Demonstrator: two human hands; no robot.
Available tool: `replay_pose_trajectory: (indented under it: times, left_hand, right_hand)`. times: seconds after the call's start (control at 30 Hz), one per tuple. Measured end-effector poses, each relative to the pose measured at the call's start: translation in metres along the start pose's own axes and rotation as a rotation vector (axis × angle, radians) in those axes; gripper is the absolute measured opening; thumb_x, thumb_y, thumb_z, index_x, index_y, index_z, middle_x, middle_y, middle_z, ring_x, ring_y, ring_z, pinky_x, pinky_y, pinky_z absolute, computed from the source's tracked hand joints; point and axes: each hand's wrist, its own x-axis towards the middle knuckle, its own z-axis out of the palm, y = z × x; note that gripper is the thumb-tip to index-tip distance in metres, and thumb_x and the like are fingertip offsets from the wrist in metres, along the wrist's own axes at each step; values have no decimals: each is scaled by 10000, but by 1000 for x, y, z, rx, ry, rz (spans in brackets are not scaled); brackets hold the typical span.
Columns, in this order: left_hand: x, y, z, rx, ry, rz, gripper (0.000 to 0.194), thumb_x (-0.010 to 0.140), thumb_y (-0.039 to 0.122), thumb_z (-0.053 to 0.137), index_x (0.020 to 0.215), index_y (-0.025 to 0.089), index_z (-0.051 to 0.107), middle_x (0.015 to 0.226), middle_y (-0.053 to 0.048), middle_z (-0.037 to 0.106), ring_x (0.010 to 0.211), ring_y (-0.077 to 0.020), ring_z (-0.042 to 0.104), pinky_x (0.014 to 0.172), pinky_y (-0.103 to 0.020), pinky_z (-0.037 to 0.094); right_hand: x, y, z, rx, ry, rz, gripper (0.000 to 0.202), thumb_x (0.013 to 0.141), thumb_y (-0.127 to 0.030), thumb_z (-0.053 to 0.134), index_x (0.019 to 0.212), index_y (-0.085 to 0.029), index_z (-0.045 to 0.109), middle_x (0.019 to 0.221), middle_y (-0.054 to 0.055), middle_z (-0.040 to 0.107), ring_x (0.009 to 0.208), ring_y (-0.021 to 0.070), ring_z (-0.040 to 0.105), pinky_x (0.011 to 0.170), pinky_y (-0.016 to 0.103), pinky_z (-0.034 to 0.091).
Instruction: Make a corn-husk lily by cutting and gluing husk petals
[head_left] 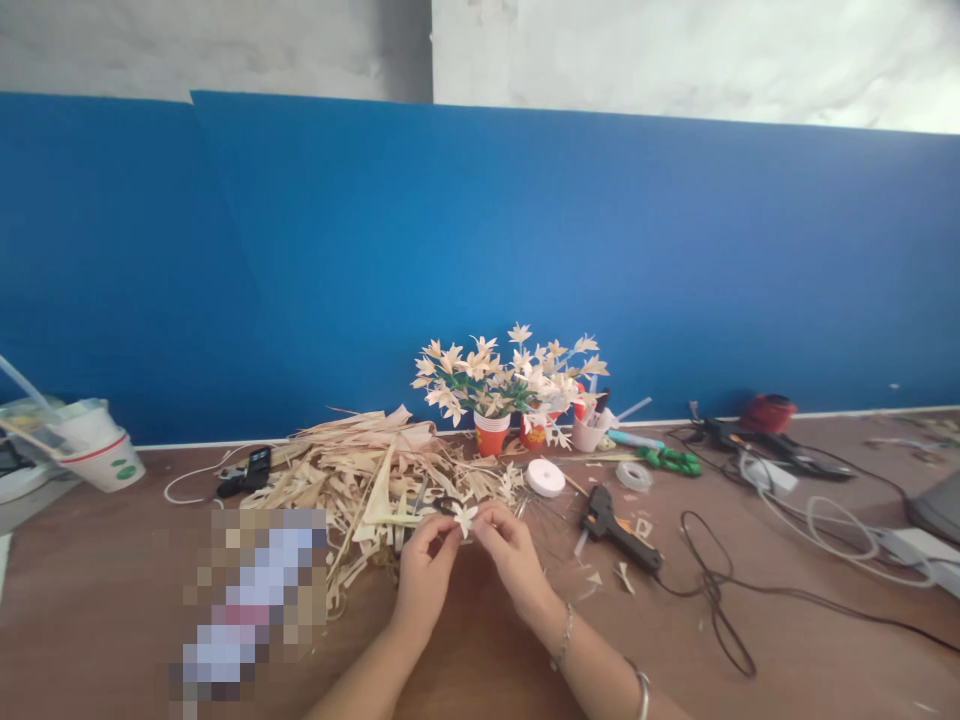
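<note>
Between my two hands is a small cream-coloured flower (464, 518) with pointed petals, apparently made of dried husk. My left hand (426, 570) pinches it from the left, thumb and fingertips together. From the right, my right hand (512, 552) pinches at its petals, fingers closed; a bracelet hangs at the wrist. Just beyond the hands lies a loose heap of dried husk strips (375, 455). Behind stand similar flowers (517, 370) on green stems in an orange paper cup (492, 436) and a second cup partly hidden by blossoms.
A black glue gun (619, 530) with a trailing cord lies right of my hands. Near it are a white tape roll (545, 478), a clear tape roll (634, 476) and green wire (670, 460). Cables (810, 520) spread further right. White cups (105, 462) stand far left, before a blue panel (337, 250).
</note>
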Motion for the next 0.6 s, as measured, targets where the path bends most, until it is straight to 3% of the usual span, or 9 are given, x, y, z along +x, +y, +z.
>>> replay_pose_trajectory:
  times: [0.17,0.3,0.43,0.6]
  left_hand:
    - [0,1,2,-11,-25,-14,117,715,256,575,765,170,637,752,-30,633,726,-180,586,680,-287,472]
    - [0,0,2,-11,21,-52,222,671,188,574,887,175,625,815,-30,629,664,-145,561,629,-260,464]
    - [-2,-1,3,-90,32,-121,247,668,185,585,914,170,588,646,21,572,552,-116,517,551,-228,437]
    - [-3,1,3,-191,38,-182,247,707,297,629,892,167,530,544,43,544,528,-121,534,514,-213,414]
  right_hand:
    - [-1,1,0,8,-15,-5,238,758,-269,555,547,-178,494,755,12,519,738,150,504,665,250,399]
    - [-2,-1,-1,-26,-2,-15,218,753,-249,548,550,-182,507,766,17,523,745,153,510,651,248,399]
    - [-1,-3,-1,2,11,2,216,729,-266,565,538,-184,503,759,18,521,733,156,503,648,254,393]
    - [2,-1,-2,246,2,209,212,690,-281,579,528,-181,486,627,-17,471,622,130,445,601,242,365]
